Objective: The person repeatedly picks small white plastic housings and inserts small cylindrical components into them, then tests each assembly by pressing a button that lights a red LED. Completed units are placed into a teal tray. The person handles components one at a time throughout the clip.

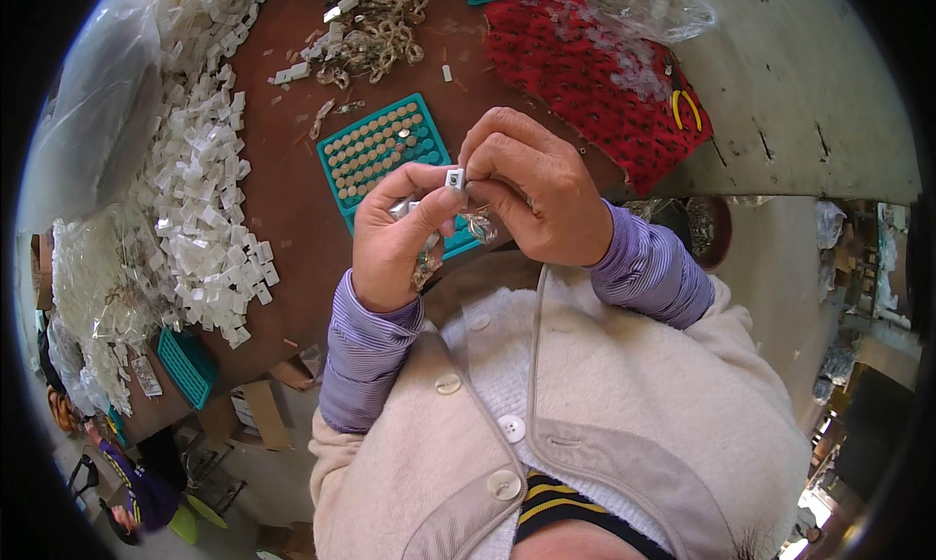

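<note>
My left hand (405, 229) pinches a small white plastic casing (454, 179) between thumb and fingertips, its dark opening turned up. Close against the casing's right side is my right hand (531, 185), thumb and forefinger pressed together; whatever sits between them is too small to make out. A bundle of thin, clear-looking wire (479, 225) hangs below the fingers, and more of it shows by my left palm. Just beyond both hands lies a teal tray (421, 106) with rows of round beige discs (366, 153); my left hand covers part of its near side.
White casings (200, 199) are heaped along the table's left, beside clear plastic bags (102, 102). Coiled wire bundles (380, 24) lie at the back. A red patterned cloth (575, 73) and yellow-handled pliers (686, 111) are at right. A teal basket (187, 367) stands near the left edge.
</note>
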{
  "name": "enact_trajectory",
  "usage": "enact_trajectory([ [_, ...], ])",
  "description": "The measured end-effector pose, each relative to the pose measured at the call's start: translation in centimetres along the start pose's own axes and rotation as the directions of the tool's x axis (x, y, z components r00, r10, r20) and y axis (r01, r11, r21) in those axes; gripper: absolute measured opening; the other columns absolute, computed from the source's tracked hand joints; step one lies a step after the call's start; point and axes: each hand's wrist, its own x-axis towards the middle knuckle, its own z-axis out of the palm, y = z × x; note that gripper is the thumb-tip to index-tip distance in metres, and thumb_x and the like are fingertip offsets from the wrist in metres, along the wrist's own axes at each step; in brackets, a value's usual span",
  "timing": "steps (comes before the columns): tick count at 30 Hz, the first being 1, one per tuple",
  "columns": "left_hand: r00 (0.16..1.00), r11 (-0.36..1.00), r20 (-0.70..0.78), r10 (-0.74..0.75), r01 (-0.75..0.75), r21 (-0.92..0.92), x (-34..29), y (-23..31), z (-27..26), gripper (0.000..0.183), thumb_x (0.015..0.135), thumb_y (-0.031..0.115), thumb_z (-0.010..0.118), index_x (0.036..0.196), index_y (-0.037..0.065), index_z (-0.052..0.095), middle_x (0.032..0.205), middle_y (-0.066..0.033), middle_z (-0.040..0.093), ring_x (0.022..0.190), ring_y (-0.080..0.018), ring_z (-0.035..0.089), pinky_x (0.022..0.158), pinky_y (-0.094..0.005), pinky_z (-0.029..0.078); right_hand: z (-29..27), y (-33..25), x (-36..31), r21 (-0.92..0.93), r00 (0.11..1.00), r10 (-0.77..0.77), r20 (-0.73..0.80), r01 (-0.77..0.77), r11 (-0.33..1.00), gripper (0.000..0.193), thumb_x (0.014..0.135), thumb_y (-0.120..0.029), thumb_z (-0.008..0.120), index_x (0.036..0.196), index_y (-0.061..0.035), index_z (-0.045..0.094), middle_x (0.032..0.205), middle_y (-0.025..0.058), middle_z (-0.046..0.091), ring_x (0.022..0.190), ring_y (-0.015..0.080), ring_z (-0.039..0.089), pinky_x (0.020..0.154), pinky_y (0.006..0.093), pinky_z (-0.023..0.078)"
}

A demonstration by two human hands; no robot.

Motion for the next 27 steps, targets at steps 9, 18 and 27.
enact_trajectory([
  [9,0.965,0.975,-0.137,0.222,-0.222,0.016,-0.6,0.3,-1.3,0.036,0.114,0.037,0.051,0.112,0.004,0.067,0.102,-0.0093,0.07,0.073,-0.0071,0.06,0.052,-0.0197,0.047,0.1,0.9,-2.5,-0.147,0.969,0.222,0.11,-0.205,0.968,0.018,0.088,-0.016,0.081,0.098,-0.005,0.071,0.097,0.011,0.064,0.086,0.0325,0.063,0.078,0.0425,0.051],
  [18,0.983,0.985,-0.104,0.151,-0.14,0.104,-0.4,0.2,0.3,0.019,0.107,0.02,0.063,0.116,0.005,0.07,0.101,-0.0089,0.071,0.065,-0.0071,0.059,0.054,-0.0203,0.046,-0.8,1.7,-3.9,0.071,0.927,0.351,0.132,-0.362,0.929,0.014,0.094,-0.009,0.077,0.105,-0.0022,0.07,0.09,0.0082,0.069,0.083,0.0222,0.067,0.077,0.036,0.052],
  [27,0.951,0.839,-0.146,0.273,-0.161,0.52,-0.7,0.0,2.9,0.013,0.101,0.005,0.078,0.113,0.003,0.075,0.09,0.0015,0.07,0.066,-0.0037,0.057,0.057,-0.0213,0.044,-1.1,0.3,-3.1,0.27,0.875,0.436,0.211,-0.481,0.834,0.011,0.095,-0.009,0.076,0.102,-0.004,0.069,0.088,0.0095,0.073,0.079,0.0217,0.071,0.076,0.0359,0.054],
])
